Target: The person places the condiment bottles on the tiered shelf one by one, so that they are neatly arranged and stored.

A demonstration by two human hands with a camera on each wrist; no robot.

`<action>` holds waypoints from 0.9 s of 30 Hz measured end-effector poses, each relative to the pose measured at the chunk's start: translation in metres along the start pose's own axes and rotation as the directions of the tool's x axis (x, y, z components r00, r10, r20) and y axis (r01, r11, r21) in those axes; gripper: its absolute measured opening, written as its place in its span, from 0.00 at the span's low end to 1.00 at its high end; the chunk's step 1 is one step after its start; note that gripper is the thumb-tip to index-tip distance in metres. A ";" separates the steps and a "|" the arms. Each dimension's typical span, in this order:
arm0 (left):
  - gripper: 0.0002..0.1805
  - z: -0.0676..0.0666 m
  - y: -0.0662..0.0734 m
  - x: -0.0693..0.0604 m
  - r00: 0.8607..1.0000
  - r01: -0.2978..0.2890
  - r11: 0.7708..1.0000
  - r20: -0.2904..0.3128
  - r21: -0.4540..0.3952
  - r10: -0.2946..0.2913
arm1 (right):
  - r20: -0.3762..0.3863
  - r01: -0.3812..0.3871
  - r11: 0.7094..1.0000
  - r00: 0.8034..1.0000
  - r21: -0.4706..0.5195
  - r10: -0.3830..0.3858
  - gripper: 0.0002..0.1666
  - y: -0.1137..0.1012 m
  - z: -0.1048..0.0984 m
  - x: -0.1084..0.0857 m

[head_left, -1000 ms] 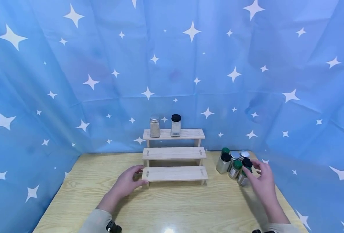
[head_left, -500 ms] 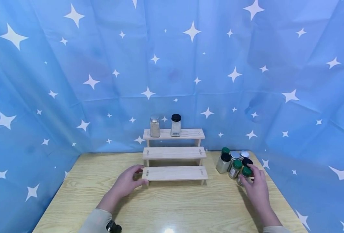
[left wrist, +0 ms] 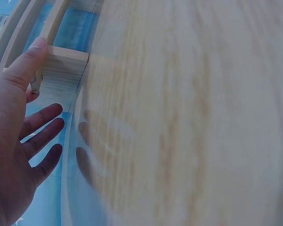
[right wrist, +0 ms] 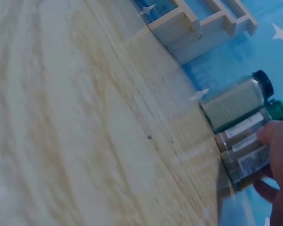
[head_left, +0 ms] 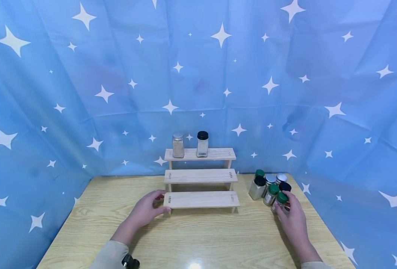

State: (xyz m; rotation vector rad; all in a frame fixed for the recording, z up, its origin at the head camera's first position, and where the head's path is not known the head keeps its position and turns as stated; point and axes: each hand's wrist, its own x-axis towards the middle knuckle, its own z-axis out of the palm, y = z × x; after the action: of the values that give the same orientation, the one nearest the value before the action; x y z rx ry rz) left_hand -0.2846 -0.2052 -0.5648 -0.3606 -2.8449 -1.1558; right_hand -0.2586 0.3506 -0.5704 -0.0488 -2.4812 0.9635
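A three-step wooden rack [head_left: 201,200] stands mid-table. My left hand [head_left: 143,211] pinches the left end of its lowest step; in the left wrist view, the thumb and index finger of that hand [left wrist: 14,136] hold the step's end and the other fingers are spread. On the right, my right hand [head_left: 294,220] has thumb and fingers around a green-lidded jar [head_left: 281,198], the nearest of a cluster. The right wrist view shows the thumb of this hand [right wrist: 278,165] against the jar [right wrist: 247,165], its far side partly hidden.
On the rack's top step stand a silver-lidded jar [head_left: 178,145] and a black-lidded jar [head_left: 202,144]. Several jars, including a black-lidded one [head_left: 257,188] and a green-lidded one [head_left: 271,195], crowd beside my right hand. A blue star-printed curtain [head_left: 198,86] hangs behind the table.
My right hand has moved left and inward to the nearest green-lidded jar, its thumb and fingers now around it. My left hand has stayed on the rack.
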 end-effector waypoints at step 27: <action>0.45 -0.001 0.000 -0.002 1.000 -0.020 1.000 0.005 0.002 0.020 | -0.118 0.150 0.972 0.985 0.180 -0.130 0.36 -0.056 -0.020 0.026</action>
State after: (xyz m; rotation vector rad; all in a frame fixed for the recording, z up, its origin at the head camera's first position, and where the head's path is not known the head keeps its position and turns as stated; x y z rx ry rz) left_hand -0.2828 -0.2062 -0.5641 -0.3916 -2.8397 -1.1503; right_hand -0.2657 0.3261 -0.5108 0.1326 -2.2547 1.1000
